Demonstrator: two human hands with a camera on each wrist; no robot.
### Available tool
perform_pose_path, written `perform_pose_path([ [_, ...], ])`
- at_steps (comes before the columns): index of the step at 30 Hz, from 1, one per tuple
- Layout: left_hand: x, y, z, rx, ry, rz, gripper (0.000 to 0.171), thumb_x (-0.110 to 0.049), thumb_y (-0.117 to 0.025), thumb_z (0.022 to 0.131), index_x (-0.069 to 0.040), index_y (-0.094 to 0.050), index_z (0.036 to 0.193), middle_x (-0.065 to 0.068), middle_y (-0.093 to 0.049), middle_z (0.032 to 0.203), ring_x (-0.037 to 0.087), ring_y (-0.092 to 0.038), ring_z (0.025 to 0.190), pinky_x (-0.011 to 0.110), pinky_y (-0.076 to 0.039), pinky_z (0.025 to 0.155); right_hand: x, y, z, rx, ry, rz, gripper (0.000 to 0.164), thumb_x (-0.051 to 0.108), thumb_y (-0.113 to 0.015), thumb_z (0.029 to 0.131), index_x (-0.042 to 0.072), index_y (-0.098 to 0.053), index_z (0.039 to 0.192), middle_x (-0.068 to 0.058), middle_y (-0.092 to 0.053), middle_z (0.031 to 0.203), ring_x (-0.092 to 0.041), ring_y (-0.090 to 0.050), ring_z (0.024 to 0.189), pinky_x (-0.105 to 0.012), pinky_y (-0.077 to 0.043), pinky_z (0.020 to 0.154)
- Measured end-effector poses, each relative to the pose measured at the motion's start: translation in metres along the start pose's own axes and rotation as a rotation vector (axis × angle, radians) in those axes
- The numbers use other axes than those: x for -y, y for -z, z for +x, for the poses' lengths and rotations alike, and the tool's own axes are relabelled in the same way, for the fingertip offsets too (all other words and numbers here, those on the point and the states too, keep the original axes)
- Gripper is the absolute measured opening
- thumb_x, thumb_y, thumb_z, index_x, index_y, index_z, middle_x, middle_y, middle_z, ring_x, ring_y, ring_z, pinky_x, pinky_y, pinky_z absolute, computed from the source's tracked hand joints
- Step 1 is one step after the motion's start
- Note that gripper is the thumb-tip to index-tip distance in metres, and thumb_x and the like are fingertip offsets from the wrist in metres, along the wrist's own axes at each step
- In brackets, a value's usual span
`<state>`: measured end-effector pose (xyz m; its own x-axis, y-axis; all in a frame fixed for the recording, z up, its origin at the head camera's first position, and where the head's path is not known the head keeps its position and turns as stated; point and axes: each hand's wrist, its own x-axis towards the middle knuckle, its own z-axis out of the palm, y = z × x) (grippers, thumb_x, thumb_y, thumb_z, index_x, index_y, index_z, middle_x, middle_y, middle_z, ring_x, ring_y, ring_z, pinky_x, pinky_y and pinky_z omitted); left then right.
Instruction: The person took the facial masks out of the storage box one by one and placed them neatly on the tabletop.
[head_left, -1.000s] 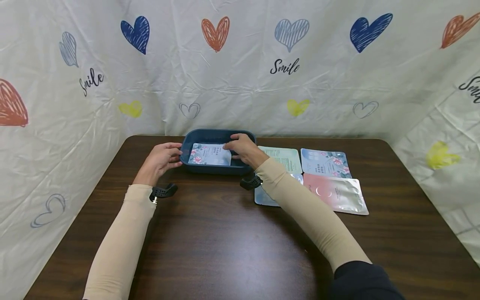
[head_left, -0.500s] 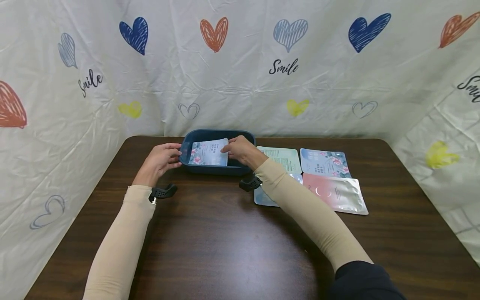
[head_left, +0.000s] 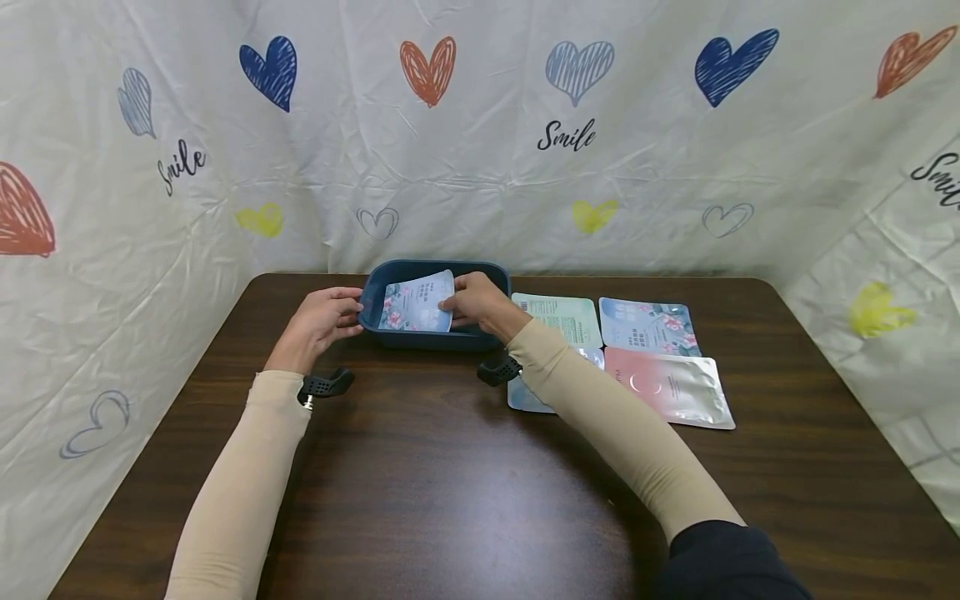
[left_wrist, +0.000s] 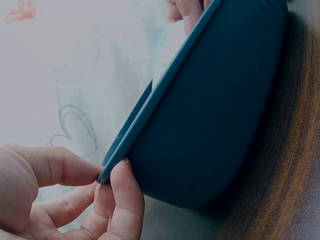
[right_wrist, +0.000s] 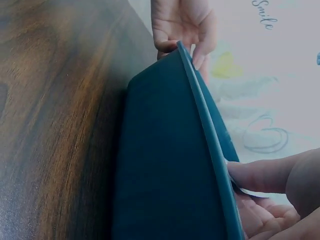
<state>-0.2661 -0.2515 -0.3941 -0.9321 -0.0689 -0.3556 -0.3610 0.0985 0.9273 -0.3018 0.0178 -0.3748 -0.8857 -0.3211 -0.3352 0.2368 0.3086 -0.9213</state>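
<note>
A dark blue plastic basin stands at the far side of the table. My left hand pinches its left rim between thumb and fingers, as the left wrist view shows. Inside the basin is a pale blue flowered sheet mask packet, tilted with its right side raised. My right hand reaches over the basin's right part and pinches that packet by its right edge, thumb on top. In the right wrist view, the basin wall hides most of the packet and part of the fingers.
Right of the basin lie a green packet, another flowered blue one, a pink and silver one and a light blue one, partly under my right forearm. A white cloth with hearts hangs behind the brown table.
The flowered packet in the basin has tilted, its right side rising and shifting slightly left with my right hand's fingers. My left hand stays at the basin's rim.
</note>
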Motion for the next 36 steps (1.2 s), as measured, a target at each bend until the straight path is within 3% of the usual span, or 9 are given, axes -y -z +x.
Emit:
perform_pose_path([
  [4, 0.001, 0.0, 0.0, -0.003, -0.007, 0.004, 0.043, -0.013, -0.053, 0.105, -0.007, -0.05, 0.148, 0.02, -0.048, 0.144, 0.024, -0.057, 0.103, 0.026, -0.058, 0.085, 0.002, 0.001, -0.001, -0.028, 0.018, 0.008, 0.036, 0.002, -0.066, 0.097, -0.001, -0.059, 0.132, -0.018, -0.068, 0.115, -0.025, -0.072, 0.092, -0.037, -0.061, 0.081],
  [9, 0.001, 0.0, 0.0, -0.014, -0.009, 0.0, 0.04, -0.012, -0.054, 0.105, -0.007, -0.053, 0.144, 0.017, -0.051, 0.138, 0.023, -0.058, 0.098, 0.026, -0.059, 0.083, 0.005, 0.004, -0.005, -0.041, 0.053, 0.034, 0.034, 0.002, -0.065, 0.098, -0.002, -0.06, 0.131, -0.019, -0.069, 0.116, -0.027, -0.073, 0.096, -0.04, -0.061, 0.084],
  [19, 0.001, -0.002, -0.001, -0.025, -0.003, 0.013, 0.042, -0.014, -0.055, 0.104, -0.009, -0.052, 0.146, 0.014, -0.051, 0.14, 0.026, -0.058, 0.105, 0.026, -0.057, 0.089, 0.007, 0.015, -0.018, -0.036, 0.084, 0.035, 0.036, 0.004, -0.065, 0.098, -0.003, -0.06, 0.132, -0.017, -0.07, 0.116, -0.026, -0.072, 0.097, -0.039, -0.061, 0.084],
  [28, 0.0, -0.002, -0.001, -0.014, -0.009, 0.019, 0.043, -0.012, -0.053, 0.105, -0.006, -0.05, 0.147, 0.019, -0.05, 0.141, 0.025, -0.057, 0.101, 0.025, -0.058, 0.081, 0.008, 0.03, -0.033, -0.027, 0.106, 0.059, 0.036, 0.006, -0.064, 0.099, -0.003, -0.058, 0.133, -0.018, -0.069, 0.117, -0.027, -0.072, 0.099, -0.045, -0.057, 0.092],
  [36, 0.001, -0.002, -0.003, -0.02, -0.017, 0.022, 0.041, -0.013, -0.053, 0.105, -0.006, -0.051, 0.146, 0.02, -0.05, 0.142, 0.023, -0.058, 0.098, 0.024, -0.058, 0.08, 0.001, 0.044, -0.044, -0.021, 0.093, 0.094, 0.038, 0.009, -0.065, 0.099, 0.001, -0.057, 0.135, -0.016, -0.07, 0.114, -0.021, -0.072, 0.091, -0.03, -0.06, 0.073],
])
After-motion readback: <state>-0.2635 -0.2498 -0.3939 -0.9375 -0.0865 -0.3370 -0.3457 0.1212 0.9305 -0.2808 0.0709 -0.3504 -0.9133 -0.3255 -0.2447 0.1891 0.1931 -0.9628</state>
